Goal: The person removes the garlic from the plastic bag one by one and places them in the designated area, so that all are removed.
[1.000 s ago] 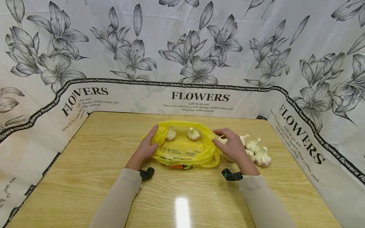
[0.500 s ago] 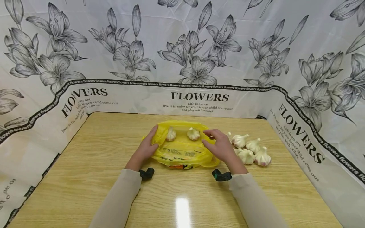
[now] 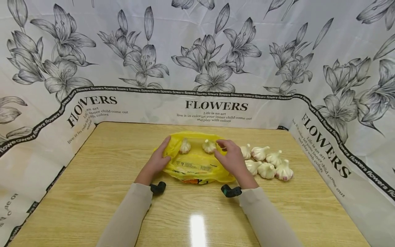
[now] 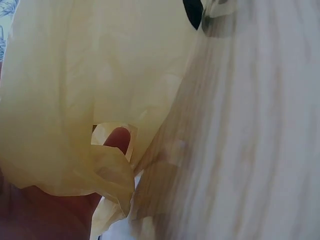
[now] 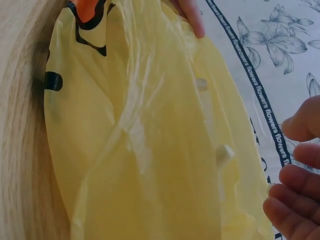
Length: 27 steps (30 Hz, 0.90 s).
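A yellow plastic bag (image 3: 188,161) with dark and orange print lies on the table, its mouth spread. Two garlic bulbs, one on the left (image 3: 184,146) and one on the right (image 3: 209,146), sit inside it. My left hand (image 3: 156,162) holds the bag's left edge; in the left wrist view its thumb (image 4: 119,137) shows through a gap in the plastic. My right hand (image 3: 233,159) is over the bag's right side, close to the right bulb, with nothing between thumb and fingers. In the right wrist view the right fingers (image 5: 295,200) are loosely bent.
Several garlic bulbs (image 3: 266,170) lie grouped on the wooden table (image 3: 102,192), just right of the bag and my right hand. A white flower-printed cloth (image 3: 148,109) walls the table at the back and both sides.
My right hand has moved left, from the loose garlic bulbs to over the bag's right side, uncovering more of the loose group. My left hand stays on the bag's left edge.
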### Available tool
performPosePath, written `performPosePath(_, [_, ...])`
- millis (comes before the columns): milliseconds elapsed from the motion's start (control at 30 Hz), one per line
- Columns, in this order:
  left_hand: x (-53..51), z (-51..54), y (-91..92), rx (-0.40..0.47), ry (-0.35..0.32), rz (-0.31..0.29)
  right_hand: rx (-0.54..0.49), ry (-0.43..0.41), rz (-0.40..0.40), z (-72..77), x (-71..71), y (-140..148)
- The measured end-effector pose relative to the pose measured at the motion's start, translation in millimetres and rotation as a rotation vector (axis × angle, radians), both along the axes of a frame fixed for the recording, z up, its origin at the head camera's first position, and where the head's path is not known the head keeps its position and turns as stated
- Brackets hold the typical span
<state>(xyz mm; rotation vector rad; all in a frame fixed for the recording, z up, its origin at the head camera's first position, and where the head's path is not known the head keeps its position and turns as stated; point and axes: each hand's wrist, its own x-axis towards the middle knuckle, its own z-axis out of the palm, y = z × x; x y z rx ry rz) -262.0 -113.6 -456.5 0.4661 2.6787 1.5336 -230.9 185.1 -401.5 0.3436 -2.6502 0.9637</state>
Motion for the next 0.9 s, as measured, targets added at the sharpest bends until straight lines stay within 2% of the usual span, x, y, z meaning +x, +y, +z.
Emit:
performPosePath(433, [-0.5, 0.1, 0.2, 0.009, -0.003, 0.017, 0.004, -0.115, -0.024, -0.2, -2.4, -16])
performPosePath(900, [0.3, 1.9, 1.5, -0.009, -0.020, 0.033, 0.075, -0.174, -0.053, -8.5, -17.4, -24])
